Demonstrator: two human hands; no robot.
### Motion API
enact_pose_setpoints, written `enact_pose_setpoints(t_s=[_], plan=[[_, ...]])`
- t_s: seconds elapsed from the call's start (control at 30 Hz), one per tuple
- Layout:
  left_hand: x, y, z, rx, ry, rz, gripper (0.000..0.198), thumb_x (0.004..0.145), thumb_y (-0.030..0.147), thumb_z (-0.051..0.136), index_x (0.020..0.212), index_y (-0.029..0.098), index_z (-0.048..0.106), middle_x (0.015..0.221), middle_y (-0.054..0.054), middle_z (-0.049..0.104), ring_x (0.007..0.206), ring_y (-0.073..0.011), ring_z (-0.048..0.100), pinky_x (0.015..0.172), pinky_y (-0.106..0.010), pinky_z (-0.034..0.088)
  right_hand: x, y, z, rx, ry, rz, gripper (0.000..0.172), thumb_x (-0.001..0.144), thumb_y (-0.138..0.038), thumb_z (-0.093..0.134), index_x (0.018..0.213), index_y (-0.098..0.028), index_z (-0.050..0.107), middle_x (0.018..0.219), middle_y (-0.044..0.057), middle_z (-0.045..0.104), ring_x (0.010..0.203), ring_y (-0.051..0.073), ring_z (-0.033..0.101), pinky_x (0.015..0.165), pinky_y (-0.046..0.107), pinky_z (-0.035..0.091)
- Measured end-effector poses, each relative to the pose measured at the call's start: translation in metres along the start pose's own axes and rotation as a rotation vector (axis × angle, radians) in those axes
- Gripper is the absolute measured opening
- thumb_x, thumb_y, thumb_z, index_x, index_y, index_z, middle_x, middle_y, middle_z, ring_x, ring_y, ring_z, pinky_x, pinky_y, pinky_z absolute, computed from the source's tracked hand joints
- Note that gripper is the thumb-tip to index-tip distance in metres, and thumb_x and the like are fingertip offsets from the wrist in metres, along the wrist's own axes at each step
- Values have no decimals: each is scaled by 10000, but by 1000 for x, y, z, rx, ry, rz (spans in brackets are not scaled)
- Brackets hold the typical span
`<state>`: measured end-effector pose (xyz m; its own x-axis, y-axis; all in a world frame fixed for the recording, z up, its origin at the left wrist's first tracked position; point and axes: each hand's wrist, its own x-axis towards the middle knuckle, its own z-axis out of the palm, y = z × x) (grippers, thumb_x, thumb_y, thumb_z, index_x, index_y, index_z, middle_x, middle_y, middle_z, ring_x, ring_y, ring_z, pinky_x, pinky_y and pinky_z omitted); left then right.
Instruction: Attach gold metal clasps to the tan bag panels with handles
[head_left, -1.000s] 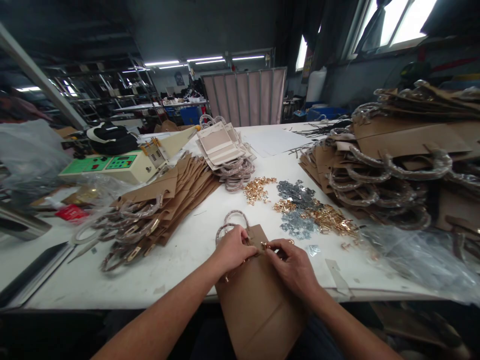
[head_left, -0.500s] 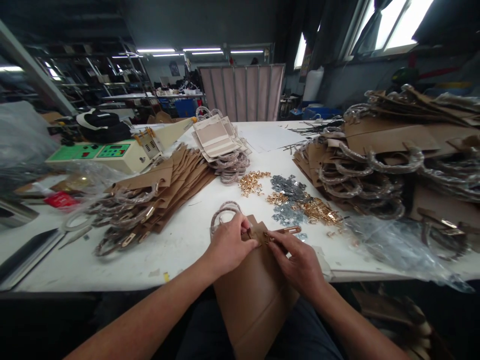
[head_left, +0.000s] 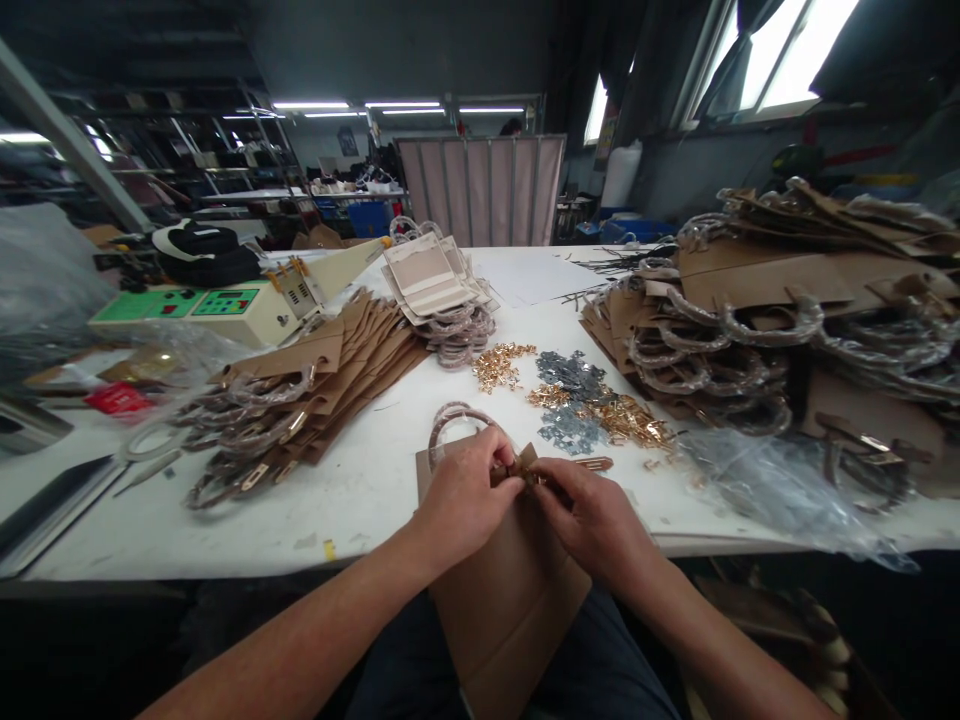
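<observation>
A brown bag panel (head_left: 510,590) leans from my lap against the table's front edge. Its plastic-wrapped loop handle (head_left: 437,425) stands up behind my left hand. Near the panel's top edge, my left hand (head_left: 469,490) pinches the brown material between thumb and fingers. Close against it, my right hand (head_left: 589,510) is also closed on the panel's top part, thumb and forefinger pressed together. A brown strap tab with a gold slotted fitting (head_left: 596,464) sticks out beyond my right fingers. Whatever small part lies between the fingertips is hidden.
Gold clips (head_left: 634,420) and grey metal plates (head_left: 571,375) lie in heaps beyond my hands. Stacked brown panels with handles (head_left: 330,375) lie left; a taller pile (head_left: 772,270) stands right beside clear plastic (head_left: 772,490). Beige panels (head_left: 427,275) and a cream machine (head_left: 225,305) sit behind.
My two hands have drawn closer together at the panel's top edge, and their fingertips now cover the spot between them. The strap tab has shifted slightly right.
</observation>
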<state>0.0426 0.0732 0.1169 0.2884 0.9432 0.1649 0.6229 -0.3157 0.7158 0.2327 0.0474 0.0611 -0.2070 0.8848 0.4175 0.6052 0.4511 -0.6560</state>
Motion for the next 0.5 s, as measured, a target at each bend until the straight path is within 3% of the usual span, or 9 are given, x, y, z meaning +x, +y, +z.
enact_pose_setpoints(t_s=[0.5], plan=[[-1, 6, 4, -29, 9, 29, 172, 747, 128, 634, 769, 235, 500, 767, 31, 614, 735, -161, 570, 694, -295, 408, 8, -9, -17, -61, -114, 16, 181, 925, -195, 520, 943, -268, 684, 787, -8, 716, 703, 189, 657, 657, 271, 423]])
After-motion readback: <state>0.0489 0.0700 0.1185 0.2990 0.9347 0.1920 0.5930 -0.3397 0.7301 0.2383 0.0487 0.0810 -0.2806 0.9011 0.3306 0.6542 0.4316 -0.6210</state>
